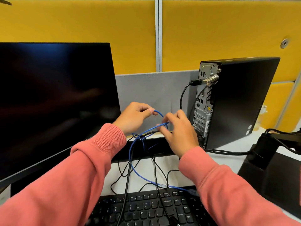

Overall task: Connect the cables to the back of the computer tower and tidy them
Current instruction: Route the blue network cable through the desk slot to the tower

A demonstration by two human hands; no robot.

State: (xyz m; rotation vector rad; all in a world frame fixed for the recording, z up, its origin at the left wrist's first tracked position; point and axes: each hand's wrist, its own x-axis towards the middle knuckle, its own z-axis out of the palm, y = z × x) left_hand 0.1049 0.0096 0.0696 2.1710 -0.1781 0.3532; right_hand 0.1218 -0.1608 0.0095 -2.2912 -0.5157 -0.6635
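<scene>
two hands (135,116) (177,132) loop thin blue cable (132,162).

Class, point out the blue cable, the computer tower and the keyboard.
blue cable (132,167): head view, on its lower curve.
computer tower (244,101): head view, on its black side panel.
keyboard (146,211): head view, on its keys.

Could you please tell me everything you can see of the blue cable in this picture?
The blue cable is thin, round and flexible. The left hand pinches a loop of it; the right hand fingers the crossing strands. It runs down over tangled black cables to a clear plug lying unplugged near the keyboard.
</scene>
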